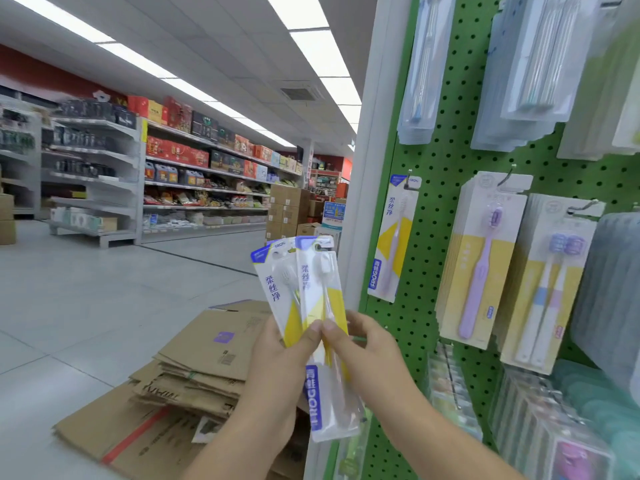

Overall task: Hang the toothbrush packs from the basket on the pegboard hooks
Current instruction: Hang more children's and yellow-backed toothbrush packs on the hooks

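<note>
Both hands pinch the toothbrush packs (311, 306): left hand (277, 368) holds the fan, right hand (367, 344) grips the front pack, beside the green pegboard's (446, 161) left edge.

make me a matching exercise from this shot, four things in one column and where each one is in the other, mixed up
Things
1. held toothbrush packs
2. hanging pack with the same blue and yellow card
3. flattened cardboard boxes
4. purple toothbrush pack

Places
A. on the floor, left of the hands
B. pinched between left hand and right hand
C. on a hook at the green pegboard's left edge
D. on a hook one column to the right of the pegboard's left edge

Pairs: 1-B, 2-C, 3-A, 4-D
</note>
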